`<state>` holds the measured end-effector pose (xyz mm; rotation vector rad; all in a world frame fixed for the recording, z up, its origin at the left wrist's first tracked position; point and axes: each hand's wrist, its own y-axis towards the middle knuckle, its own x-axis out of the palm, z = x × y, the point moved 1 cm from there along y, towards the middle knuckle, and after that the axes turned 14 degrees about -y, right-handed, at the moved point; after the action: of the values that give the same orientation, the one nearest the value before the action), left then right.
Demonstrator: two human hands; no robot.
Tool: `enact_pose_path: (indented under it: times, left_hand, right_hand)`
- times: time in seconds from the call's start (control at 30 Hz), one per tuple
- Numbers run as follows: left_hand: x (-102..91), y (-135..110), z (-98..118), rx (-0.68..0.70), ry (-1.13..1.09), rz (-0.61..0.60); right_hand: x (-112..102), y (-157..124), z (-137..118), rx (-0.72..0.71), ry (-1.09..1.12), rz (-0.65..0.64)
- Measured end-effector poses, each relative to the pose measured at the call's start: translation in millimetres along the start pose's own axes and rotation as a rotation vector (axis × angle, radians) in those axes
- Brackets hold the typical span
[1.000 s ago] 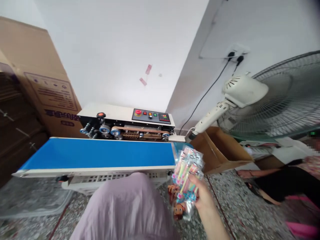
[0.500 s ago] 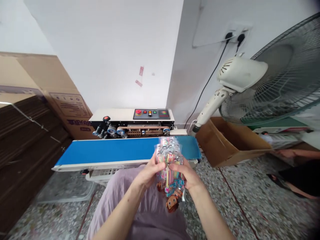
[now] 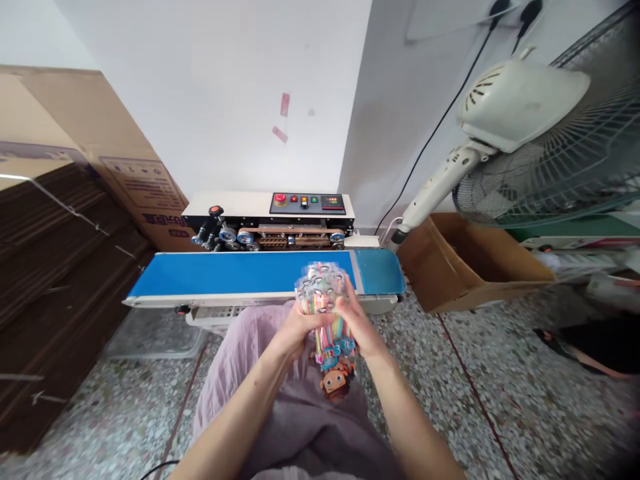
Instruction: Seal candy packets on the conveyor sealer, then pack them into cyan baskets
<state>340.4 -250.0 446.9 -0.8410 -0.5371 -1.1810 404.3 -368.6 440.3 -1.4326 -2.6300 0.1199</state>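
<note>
Above my lap, both hands hold a bundle of clear plastic packets (image 3: 320, 283) with multicoloured sticks inside. Blue lettering and a cartoon face with brown hair hang at its lower end. My left hand (image 3: 296, 328) is closed on the left side, its thumb laid across the front. On the opposite side my right hand (image 3: 361, 325) grips it, thumb near the upper part. The fingers behind the bundle are hidden. Just beyond lies the blue conveyor belt (image 3: 240, 273) of a band sealing machine (image 3: 230, 205), whose control panel (image 3: 307, 203) has a red knob and lit display.
On the right stand an open cardboard box (image 3: 425, 280) and a white fan (image 3: 520, 107). Stacked flat cardboard (image 3: 60, 280) fills the left side. A clear plastic bin (image 3: 155, 337) sits under the belt. Part of another person's foot (image 3: 575, 360) shows at far right.
The view has tilted down. Both hands have moved the bundle left relative to the belt, uncovering the belt's light strip. My right thumb sits higher on the bundle.
</note>
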Motion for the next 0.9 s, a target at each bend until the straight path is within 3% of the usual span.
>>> enact_pose_path:
  times: [0.13,0.3,0.47,0.63,0.67,0.73,0.9]
  left_hand:
    - [-2.6,0,3,0.063,-0.053,0.027]
    - [-12.0,-6,7,0.110,-0.093,0.057]
    - [-27.4,-9,10,0.117,-0.109,0.099]
    - [-26.4,-4,8,0.172,-0.127,0.141]
    - [-23.8,-2,8,0.199,-0.137,0.136]
    - [-18.6,5,8,0.255,-0.160,0.110]
    - [-18.4,13,6,0.279,-0.200,0.106]
  right_hand:
    - [-2,3,-16,0.056,0.106,-0.060]
    - [-15,-7,-15,0.138,0.020,-0.070]
    - [-17,-21,3,0.068,-0.150,0.153]
    - [8,-38,-4,-0.315,-0.736,0.559]
    - [14,-41,-7,-0.387,-0.861,0.567]
    - [25,-43,-9,-0.441,-1.049,0.463]
    - [32,-40,1,-0.362,-1.172,0.328]
